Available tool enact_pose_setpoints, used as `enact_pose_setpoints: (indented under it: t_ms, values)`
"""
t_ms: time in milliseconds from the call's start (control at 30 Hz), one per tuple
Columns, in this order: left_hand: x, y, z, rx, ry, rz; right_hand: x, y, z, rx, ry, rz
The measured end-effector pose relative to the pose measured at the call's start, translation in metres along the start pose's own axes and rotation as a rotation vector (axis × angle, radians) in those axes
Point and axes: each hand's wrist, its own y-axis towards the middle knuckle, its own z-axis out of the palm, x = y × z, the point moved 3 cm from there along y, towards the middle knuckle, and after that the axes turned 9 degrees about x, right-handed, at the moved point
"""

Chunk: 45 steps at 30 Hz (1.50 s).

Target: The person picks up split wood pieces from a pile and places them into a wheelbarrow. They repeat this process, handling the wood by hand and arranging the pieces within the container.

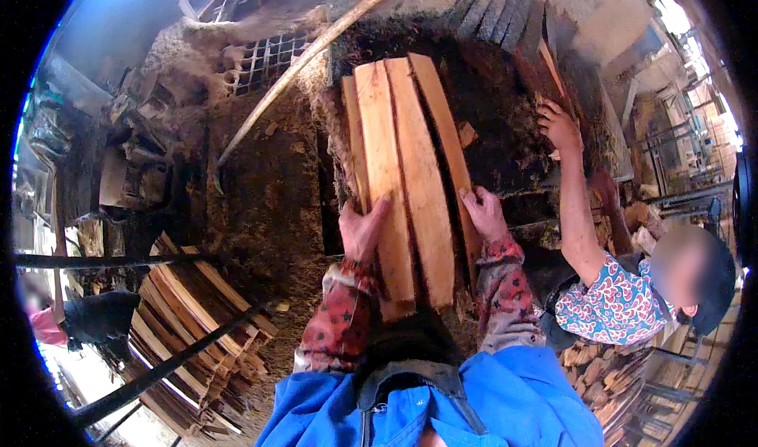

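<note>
A bundle of several long, pale wooden boards point(421, 163) with dark gaps between them lies lengthwise in front of me. My left hand point(365, 227) holds the left edge of the bundle, thumb on top and fingers partly hidden at the side. On the opposite edge, my right hand point(484, 214) grips the outer board, its thumb pointing away from me. Both my forearms are in red and grey patterned sleeves. To the right, a co-worker's hand point(559, 123) reaches to a dark board with a bright edge point(550, 66), apart from my bundle.
A stack of boards point(189, 289) stands at lower left behind black metal bars point(170, 360). A long pale pole point(316, 48) slants across the upper left, near a metal grid point(268, 60). The co-worker point(608, 305) is close on my right, beside piled wood pieces point(604, 376).
</note>
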Motion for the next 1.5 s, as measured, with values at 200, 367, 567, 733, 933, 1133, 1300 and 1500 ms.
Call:
enact_pose_setpoints:
  t_ms: [200, 367, 567, 733, 933, 1133, 1300, 1500]
  values:
    - [0.019, -0.063, -0.044, 0.011, -0.194, -0.209, 0.0, -0.055, 0.021, 0.204, 0.412, 0.047]
    - [0.071, -0.069, -0.065, 0.221, -0.434, -0.337, -0.013, -0.068, 0.065, 0.341, 0.712, 0.272]
    - [0.053, -0.085, -0.061, 0.273, -0.512, -0.381, -0.021, -0.068, 0.084, 0.415, 0.948, 0.208]
    - [0.055, -0.098, -0.061, 0.267, -0.439, -0.358, -0.005, -0.08, 0.097, 0.424, 0.934, 0.106]
    - [0.035, -0.138, -0.06, 0.276, -0.384, -0.114, 0.012, -0.093, 0.074, 0.458, 0.89, 0.055]
    - [0.065, -0.145, -0.042, 0.085, -0.595, -0.13, -0.011, -0.056, 0.062, 0.599, 0.606, -0.011]
    - [0.084, -0.152, -0.036, 0.045, -0.57, -0.087, -0.039, -0.028, 0.071, 0.629, 0.458, -0.043]
    - [0.094, -0.154, -0.031, -0.046, -0.537, 0.058, -0.027, -0.022, 0.077, 0.724, 0.635, -0.131]
